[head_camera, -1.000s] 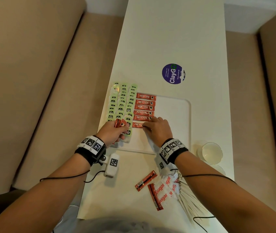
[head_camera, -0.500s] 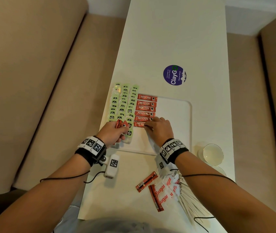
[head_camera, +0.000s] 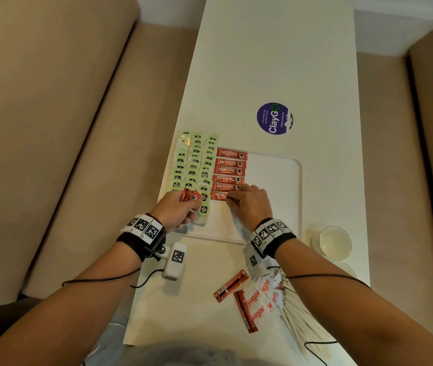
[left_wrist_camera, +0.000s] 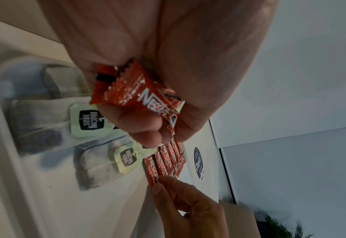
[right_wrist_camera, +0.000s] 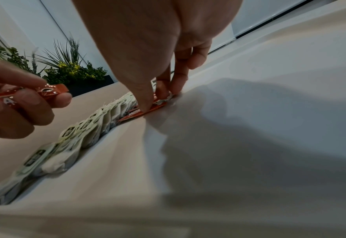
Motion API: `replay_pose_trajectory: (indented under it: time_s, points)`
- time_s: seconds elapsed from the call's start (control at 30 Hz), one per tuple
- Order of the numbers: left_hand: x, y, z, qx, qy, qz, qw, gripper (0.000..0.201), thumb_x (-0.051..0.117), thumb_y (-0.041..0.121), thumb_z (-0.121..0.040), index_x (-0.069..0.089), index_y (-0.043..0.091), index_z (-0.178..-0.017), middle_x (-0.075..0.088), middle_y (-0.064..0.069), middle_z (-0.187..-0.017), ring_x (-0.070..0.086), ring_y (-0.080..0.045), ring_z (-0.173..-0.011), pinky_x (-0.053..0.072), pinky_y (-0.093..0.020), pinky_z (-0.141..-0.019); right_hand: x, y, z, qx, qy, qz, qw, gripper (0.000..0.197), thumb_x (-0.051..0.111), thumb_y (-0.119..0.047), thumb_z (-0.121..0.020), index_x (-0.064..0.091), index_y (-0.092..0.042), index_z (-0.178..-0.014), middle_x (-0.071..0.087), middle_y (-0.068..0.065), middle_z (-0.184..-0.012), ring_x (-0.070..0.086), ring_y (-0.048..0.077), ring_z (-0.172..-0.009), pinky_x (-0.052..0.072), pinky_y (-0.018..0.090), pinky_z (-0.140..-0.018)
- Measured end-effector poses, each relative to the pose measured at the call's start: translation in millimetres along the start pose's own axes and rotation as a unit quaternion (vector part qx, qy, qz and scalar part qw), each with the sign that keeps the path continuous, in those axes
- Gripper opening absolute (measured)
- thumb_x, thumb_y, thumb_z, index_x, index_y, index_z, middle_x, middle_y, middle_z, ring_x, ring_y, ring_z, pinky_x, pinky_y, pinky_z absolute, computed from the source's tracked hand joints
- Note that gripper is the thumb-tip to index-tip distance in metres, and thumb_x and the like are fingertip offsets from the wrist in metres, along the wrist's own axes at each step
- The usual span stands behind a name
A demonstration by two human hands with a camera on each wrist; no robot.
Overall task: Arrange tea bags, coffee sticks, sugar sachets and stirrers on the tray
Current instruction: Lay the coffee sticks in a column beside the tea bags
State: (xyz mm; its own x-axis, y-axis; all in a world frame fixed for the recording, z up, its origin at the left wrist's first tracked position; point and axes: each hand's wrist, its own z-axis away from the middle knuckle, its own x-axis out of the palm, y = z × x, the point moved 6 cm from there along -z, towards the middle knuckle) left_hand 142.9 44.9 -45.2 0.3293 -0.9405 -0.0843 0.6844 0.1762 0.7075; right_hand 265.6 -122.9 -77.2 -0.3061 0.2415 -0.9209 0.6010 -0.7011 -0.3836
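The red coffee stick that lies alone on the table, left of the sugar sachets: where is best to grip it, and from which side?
Probably pinch the coffee stick across its narrow width near the middle, coming from above. It lies flat and slanted on the table, both long edges free. Its lower-left end is the clearer one; the sugar sachets lie close on its right.

I sit at a long white table (head_camera: 276, 62) which runs toward 12 o'clock. Beige padded benches (head_camera: 51, 128) stand at 9 and 3 o'clock. A pale wall (right_wrist_camera: 21, 24) is behind, with green plants (right_wrist_camera: 66, 67) in a dark planter. The light is soft.
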Motion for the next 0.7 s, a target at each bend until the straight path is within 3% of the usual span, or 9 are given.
replay_pose_trajectory:
  time_s: [0.47, 0.6, 0.67, 0.7]
  points:
    - [2.5, 3.9, 5.5, -0.01, -0.003, 0.001, 1.0, 0.013, 0.063, 0.005, -0.091, 0.068, 0.006, -0.103, 0.064, -0.006, -0.076, 0.055, -0.012, -0.053, 0.04, -0.02, -0.043, -8.5, -4.0, -0.5, 0.01, 0.005, -0.021, 1.0, 0.016, 0.066, -0.034, -0.095, 0.078, -0.026, -0.102, 0.072, 0.001, -0.099, 0.062, 0.026, -0.084, 0.044, 0.037, -0.075]
    - [8.5, 4.2, 7.9, -0.005, -0.041, 0.008, 0.999, 0.021, 0.053, -0.005, -0.092, 0.066, 0.007, -0.103, 0.072, -0.015, -0.098, 0.063, -0.019, -0.066, 0.05, -0.028, -0.056, -19.6, -10.0, -0.8, 0.001, 0.015, -0.072, 0.997, 0.02, 0.065, -0.035, -0.097, 0.077, -0.024, -0.108, 0.073, -0.001, -0.104, 0.066, 0.022, -0.087, 0.053, 0.041, -0.079]
    - [15.4, 5.6, 10.9, -0.002, -0.077, -0.016, 0.997, 0.027, 0.049, -0.007, -0.093, 0.066, 0.009, -0.108, 0.075, -0.012, -0.105, 0.066, -0.021, -0.073, 0.05, -0.032, -0.064, -25.8, -15.2, 1.0, -0.012, 0.006, -0.118, 0.993, 0.022, 0.064, -0.036, -0.097, 0.076, -0.023, -0.11, 0.073, -0.002, -0.104, 0.066, 0.016, -0.086, 0.055, 0.039, -0.08]
    - [19.2, 7.0, 12.9, 0.002, -0.095, -0.031, 0.995, 0.029, 0.049, -0.007, -0.094, 0.066, 0.011, -0.111, 0.076, -0.009, -0.106, 0.068, -0.018, -0.073, 0.05, -0.029, -0.062, -29.5, -19.0, 2.5, -0.016, -0.008, -0.143, 0.99, 0.025, 0.063, -0.038, -0.098, 0.076, -0.023, -0.113, 0.072, -0.003, -0.105, 0.066, 0.014, -0.087, 0.055, 0.037, -0.081]
